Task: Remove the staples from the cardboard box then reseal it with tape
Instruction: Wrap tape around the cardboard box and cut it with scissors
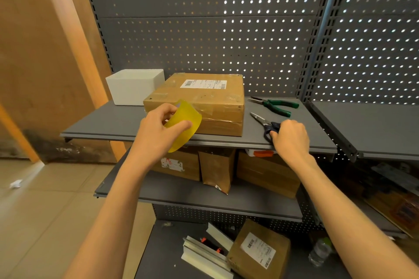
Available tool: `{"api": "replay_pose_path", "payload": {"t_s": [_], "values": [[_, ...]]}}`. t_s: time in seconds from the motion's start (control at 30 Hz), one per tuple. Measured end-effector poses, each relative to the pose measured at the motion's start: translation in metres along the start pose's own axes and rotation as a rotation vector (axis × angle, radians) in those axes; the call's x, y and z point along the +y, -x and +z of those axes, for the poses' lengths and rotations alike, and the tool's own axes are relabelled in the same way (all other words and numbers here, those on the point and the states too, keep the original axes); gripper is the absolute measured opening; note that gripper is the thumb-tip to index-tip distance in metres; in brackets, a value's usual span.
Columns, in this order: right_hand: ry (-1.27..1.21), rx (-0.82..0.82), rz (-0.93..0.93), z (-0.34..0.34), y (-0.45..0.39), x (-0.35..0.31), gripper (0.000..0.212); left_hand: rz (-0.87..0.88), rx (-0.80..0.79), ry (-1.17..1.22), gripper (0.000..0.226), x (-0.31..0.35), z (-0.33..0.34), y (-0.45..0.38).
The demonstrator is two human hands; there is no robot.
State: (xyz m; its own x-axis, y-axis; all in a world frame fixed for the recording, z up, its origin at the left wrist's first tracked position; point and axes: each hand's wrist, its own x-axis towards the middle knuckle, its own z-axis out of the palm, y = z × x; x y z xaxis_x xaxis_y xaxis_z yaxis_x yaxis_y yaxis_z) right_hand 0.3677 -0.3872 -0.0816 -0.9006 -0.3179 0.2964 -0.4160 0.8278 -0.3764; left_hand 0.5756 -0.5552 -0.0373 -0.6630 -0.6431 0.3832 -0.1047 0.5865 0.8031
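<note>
Yellow, translucent tape roll (184,125) sat pinched in the left hand (158,136), thumb on its near face and fingers curled over its upper edge, held just in front of the cardboard box's (199,102) near left corner. The right hand (291,138) lay well to the right of the box, fingers curled round the dark blue handles of the scissors (265,124), whose blades pointed away along the grey shelf (113,120). The box rested on that shelf between both hands, a white label on its top. Beyond the scissors lay green-handled pliers (274,105); a white container (133,86) stood at the box's left, touching or just beside it.
</note>
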Motion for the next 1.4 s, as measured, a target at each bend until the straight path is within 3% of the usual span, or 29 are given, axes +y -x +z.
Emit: {"api": "replay_pose_path", "payload": {"t_s": [0.3, 0.43, 0.67, 0.9, 1.03, 1.4], "values": [[0.081, -0.05, -0.043, -0.002, 0.0, -0.005, 0.033, 0.032, 0.063, -0.047, 0.015, -0.01, -0.031, -0.014], [0.04, 0.058, -0.137, -0.015, -0.003, -0.018, 0.031, 0.072, 0.119, -0.188, 0.014, -0.018, -0.045, -0.025], [-0.152, 0.209, -0.393, -0.037, -0.007, -0.082, 0.031, 0.102, 0.136, -0.326, 0.029, -0.042, -0.086, -0.047], [-0.204, 0.207, -0.54, -0.013, -0.003, -0.158, 0.029, 0.014, 0.106, -0.44, 0.032, -0.086, -0.129, -0.075], [-0.217, 0.163, -0.549, 0.003, -0.004, -0.183, 0.03, 0.026, 0.059, -0.486, 0.021, -0.115, -0.136, -0.094], [-0.153, 0.228, -0.477, 0.022, 0.001, -0.209, 0.029, 0.057, -0.076, -0.556, 0.027, -0.163, -0.136, -0.124]]}}
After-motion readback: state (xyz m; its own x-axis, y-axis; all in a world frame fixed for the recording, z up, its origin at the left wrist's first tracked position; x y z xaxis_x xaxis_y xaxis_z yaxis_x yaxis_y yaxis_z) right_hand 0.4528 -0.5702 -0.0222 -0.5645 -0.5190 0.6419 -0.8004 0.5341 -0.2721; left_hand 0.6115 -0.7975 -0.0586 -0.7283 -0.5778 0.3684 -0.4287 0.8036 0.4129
